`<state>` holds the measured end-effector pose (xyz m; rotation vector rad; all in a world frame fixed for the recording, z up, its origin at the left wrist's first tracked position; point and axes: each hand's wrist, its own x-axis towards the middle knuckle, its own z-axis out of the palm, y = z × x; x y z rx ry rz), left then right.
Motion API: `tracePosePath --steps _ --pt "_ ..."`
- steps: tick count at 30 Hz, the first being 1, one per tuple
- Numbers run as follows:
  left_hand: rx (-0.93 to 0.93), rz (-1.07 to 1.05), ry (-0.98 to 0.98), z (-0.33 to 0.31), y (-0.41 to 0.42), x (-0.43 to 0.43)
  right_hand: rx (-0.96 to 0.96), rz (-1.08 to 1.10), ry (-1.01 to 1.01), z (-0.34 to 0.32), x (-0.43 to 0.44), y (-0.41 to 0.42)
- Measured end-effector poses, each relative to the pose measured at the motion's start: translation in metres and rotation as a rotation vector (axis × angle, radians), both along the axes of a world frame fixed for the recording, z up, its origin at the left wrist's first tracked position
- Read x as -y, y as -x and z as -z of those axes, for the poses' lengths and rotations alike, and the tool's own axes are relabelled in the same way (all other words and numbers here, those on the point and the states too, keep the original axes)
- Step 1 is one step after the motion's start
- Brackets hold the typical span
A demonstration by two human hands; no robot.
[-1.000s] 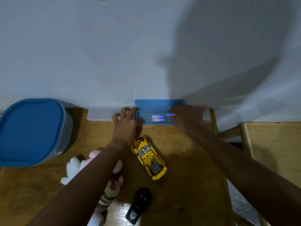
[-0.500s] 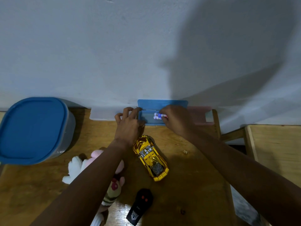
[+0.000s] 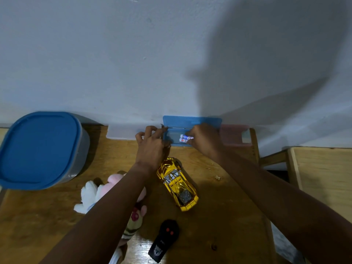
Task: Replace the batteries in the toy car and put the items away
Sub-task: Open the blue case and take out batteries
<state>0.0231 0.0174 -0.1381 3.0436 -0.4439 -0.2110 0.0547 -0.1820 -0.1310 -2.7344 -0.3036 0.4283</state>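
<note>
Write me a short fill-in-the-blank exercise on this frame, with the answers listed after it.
1. The right hand pinches the ____ at the open blue case.
2. The black remote has two ____ buttons.
3. The gold toy lying between the forearms is a ____.
4. The left hand grips the blue case at its ____ end.

Missing words: batteries; red; car; left.
</note>
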Motion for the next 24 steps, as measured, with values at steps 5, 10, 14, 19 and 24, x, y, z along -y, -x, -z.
tracePosePath --steps 5,10,14,19,24 --pt "0.003 -0.005 0.003 0.001 0.0 0.0 0.01 0.043 -0.118 -0.001 0.0 0.004" --pt "-0.015 -0.014 -0.021 0.005 0.0 -0.001 -0.033 0.042 -0.139 0.0 -0.001 0.005" --pt "-0.018 -0.007 -0.023 0.005 0.0 -0.002 -0.076 0.068 -0.216 0.0 0.007 0.005" --pt "-0.011 -0.018 -0.003 0.005 0.002 -0.002 -0.12 0.143 -0.366 -0.026 0.033 0.013" --pt "0.014 -0.011 0.036 0.005 0.003 -0.003 -0.368 -0.013 -0.135 -0.015 0.047 0.036"
